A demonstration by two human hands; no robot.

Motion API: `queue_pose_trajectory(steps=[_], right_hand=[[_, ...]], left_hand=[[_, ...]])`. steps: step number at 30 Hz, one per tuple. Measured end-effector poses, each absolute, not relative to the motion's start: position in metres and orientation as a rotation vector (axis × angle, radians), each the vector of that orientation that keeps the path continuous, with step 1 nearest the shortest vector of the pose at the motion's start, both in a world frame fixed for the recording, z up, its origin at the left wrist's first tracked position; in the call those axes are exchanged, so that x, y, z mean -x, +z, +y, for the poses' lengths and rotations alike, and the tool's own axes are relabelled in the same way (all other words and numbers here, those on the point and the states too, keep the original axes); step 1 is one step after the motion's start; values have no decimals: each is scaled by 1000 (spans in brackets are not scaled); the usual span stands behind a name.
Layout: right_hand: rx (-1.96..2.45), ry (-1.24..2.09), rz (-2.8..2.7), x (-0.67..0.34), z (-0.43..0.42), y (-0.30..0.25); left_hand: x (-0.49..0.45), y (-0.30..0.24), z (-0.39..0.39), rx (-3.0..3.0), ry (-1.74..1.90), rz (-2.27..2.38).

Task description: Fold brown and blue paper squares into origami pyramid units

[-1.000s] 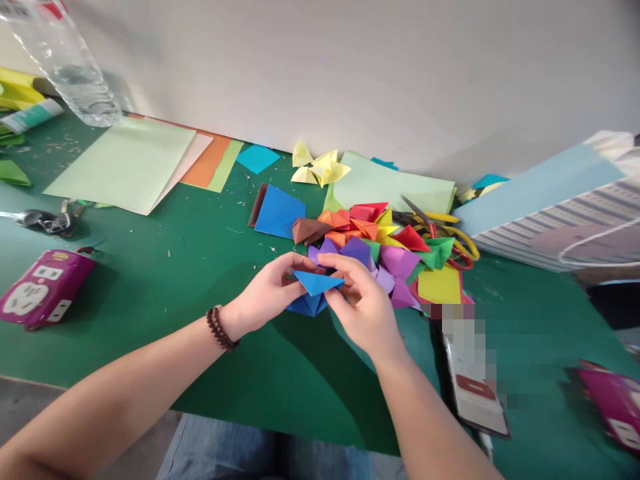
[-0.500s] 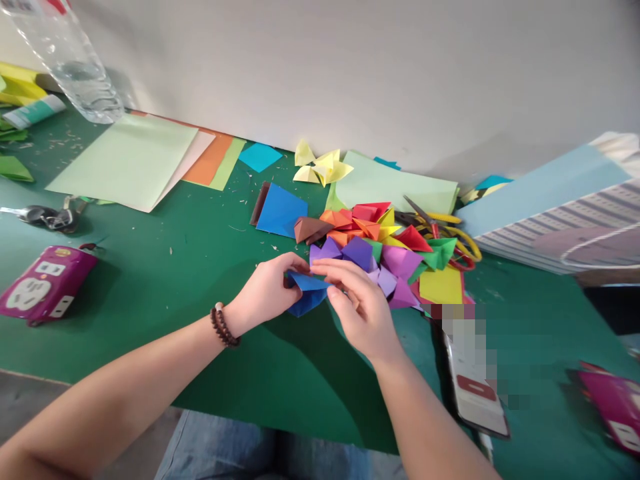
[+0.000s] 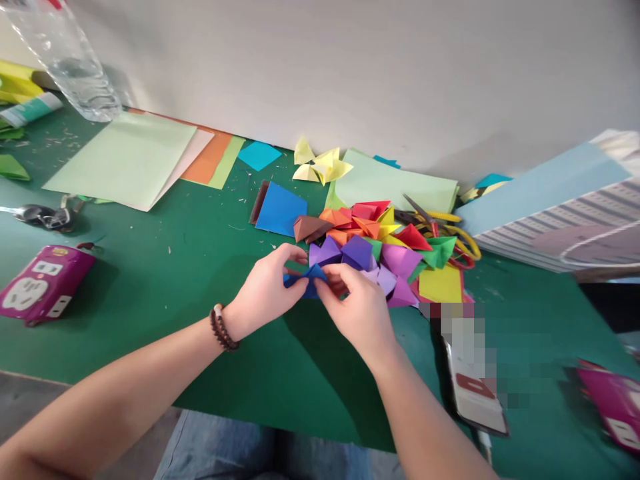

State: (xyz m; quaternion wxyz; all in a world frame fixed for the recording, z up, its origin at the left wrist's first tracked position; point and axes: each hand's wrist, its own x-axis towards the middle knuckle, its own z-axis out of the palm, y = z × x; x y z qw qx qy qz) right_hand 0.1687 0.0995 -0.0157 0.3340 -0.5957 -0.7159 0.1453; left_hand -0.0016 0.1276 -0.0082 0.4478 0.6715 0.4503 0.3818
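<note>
A small folded blue paper piece point(image 3: 307, 279) is pinched between both hands just above the green table mat point(image 3: 165, 267). My left hand point(image 3: 267, 290), with a bead bracelet at the wrist, grips its left side with curled fingers. My right hand point(image 3: 357, 310) closes on its right side. Most of the blue piece is hidden by the fingers. Directly behind the hands lies a pile of folded coloured paper pieces point(image 3: 380, 247), purple ones nearest.
Scissors with yellow handles point(image 3: 445, 223) lie by the pile. A blue square sheet point(image 3: 279, 210), pale green and orange sheets point(image 3: 130, 160), a plastic bottle point(image 3: 70, 60), a purple power strip point(image 3: 43, 283), keys point(image 3: 47, 217), a phone point(image 3: 475, 387) and a paper bag point(image 3: 560, 200) surround the work spot.
The blue piece was spread open as a flat triangle; both hands have since pressed it together into a smaller, mostly covered shape, moving slightly toward the pile.
</note>
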Motion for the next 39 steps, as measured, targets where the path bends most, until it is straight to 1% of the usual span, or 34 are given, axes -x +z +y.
queue_pose_trajectory(steps=[3,5,10,13,16,19,22,26,30,39], right_hand=[[1639,445,-1850,-165,99,-14],[1681,535,-1765,-165,100,-13],[1673,893,-1514,-165,102,-17],[1605,1070,-1468,-166,103,-19],[1535,995,-1478,-168,104,-20],[1469,940,-1482,-170,105,-20],[1419,885,-1535,-170,105,-21],[1372,662,-1629,-169,103,-19],[1282,609,-1661,-168,101,-17],[1357,430,-1781,-169,99,-12]], left_hand=[[1,-7,125,-1748,967,1143],[1,-8,125,-1704,976,1149],[1,-10,127,-1443,987,1028],[2,-8,128,-1457,985,1071],[3,-7,128,-1557,940,1156],[3,-9,129,-1592,903,1125],[2,-11,131,-1511,896,1024],[1,-11,132,-1342,884,942],[1,-11,133,-1303,877,972],[-1,-10,131,-1104,875,905]])
